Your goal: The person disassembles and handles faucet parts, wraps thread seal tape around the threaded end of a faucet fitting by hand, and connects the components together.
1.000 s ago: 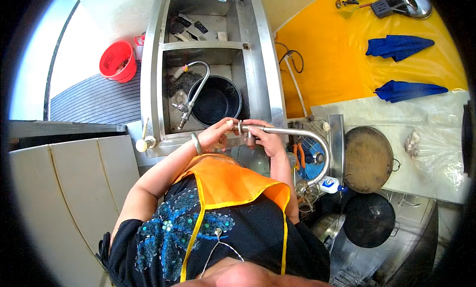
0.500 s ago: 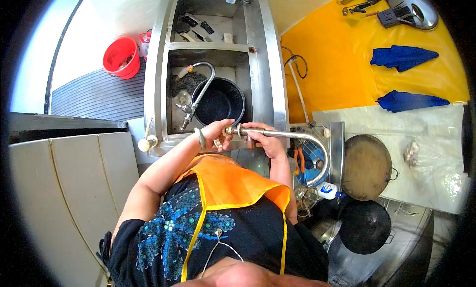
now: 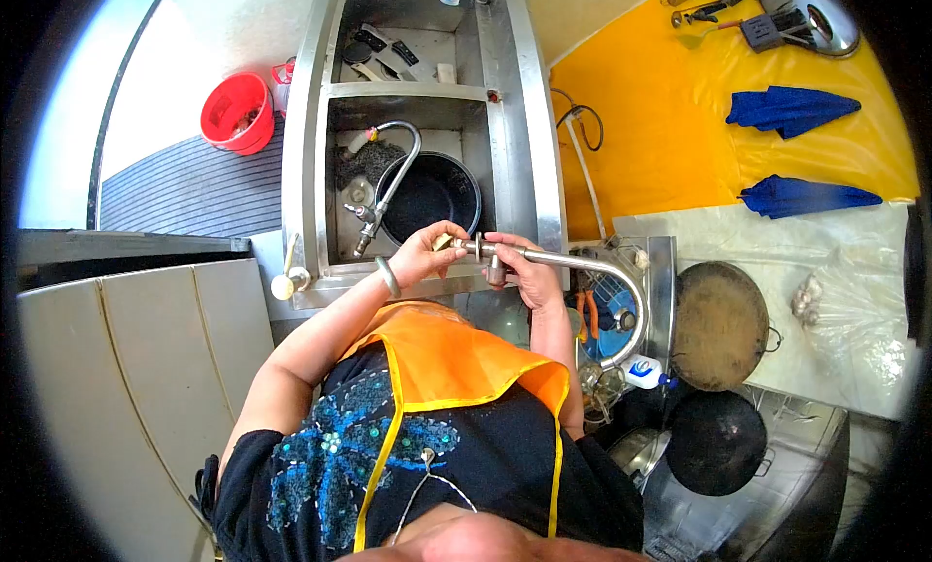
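My right hand (image 3: 532,274) is closed around the body of a metal faucet (image 3: 590,263), whose long curved spout bends away to the right and down. In my left hand (image 3: 422,257), thumb and fingers pinch a brass fitting (image 3: 444,242) at the faucet's inlet end. Whether the fitting is threaded on or only held against that end, I cannot tell. Both hands are over the front rim of the steel sink (image 3: 408,279). Just beyond them, a second faucet (image 3: 416,154) with a bent spout lies across a black pot (image 3: 442,198) in the near basin.
Knives (image 3: 390,52) lie in the far basin. A red bucket (image 3: 238,115) stands on the left. To the right are orange-handled pliers (image 3: 588,314), a white bottle (image 3: 643,372), a round wooden board (image 3: 718,324) and a black wok (image 3: 716,444). Blue cloths (image 3: 791,111) rest on yellow sheeting.
Both hands have shifted slightly away from my body with the faucet. My left hand has turned, and the brass fitting now sits between its fingertips, with more of the inlet end showing.
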Available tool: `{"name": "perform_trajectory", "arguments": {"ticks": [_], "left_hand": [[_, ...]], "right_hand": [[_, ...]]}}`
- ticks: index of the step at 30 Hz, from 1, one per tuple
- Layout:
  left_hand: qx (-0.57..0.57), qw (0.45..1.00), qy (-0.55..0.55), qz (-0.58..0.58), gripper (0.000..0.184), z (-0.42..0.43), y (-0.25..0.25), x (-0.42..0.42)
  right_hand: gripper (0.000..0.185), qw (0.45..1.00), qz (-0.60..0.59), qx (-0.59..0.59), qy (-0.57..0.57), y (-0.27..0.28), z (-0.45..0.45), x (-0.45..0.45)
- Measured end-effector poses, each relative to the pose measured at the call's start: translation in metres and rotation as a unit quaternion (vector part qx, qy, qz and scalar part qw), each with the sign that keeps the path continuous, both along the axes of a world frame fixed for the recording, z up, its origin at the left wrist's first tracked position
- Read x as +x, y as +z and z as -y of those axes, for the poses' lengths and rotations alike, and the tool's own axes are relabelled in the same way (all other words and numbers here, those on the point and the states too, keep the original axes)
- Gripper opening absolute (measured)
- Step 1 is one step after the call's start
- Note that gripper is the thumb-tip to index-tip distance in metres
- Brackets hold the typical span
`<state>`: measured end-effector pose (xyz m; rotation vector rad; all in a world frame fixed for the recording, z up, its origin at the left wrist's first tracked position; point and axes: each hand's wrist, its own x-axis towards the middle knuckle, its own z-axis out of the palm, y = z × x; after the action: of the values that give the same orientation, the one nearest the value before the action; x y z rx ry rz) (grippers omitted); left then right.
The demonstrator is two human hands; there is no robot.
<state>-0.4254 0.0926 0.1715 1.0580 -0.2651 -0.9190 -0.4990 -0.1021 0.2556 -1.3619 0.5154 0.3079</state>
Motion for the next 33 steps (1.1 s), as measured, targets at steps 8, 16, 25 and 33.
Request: {"name": "perform_trajectory", "arguments": {"ticks": [8,16,25,33], "left_hand": [[0.087,0.851,0.227,0.465,0.019,0.004,0.001,-0.001],[0.145,0.843,0.217,0.471,0.016,0.004,0.01,-0.004],[0.209,0.806,0.249,0.494,0.014,0.009,0.017,-0.006],[0.237,0.786,0.261,0.508,0.014,0.014,0.013,-0.009]], "right_hand": [[0.041,0.998,-0.025,0.047,-0.037,0.001,0.002,-0.001],[0.036,0.998,-0.014,0.043,-0.031,-0.004,0.002,-0.003],[0.03,0.995,0.053,0.005,-0.08,-0.006,-0.012,-0.006],[0.028,0.991,0.075,-0.019,-0.109,-0.011,-0.017,-0.007]]}}
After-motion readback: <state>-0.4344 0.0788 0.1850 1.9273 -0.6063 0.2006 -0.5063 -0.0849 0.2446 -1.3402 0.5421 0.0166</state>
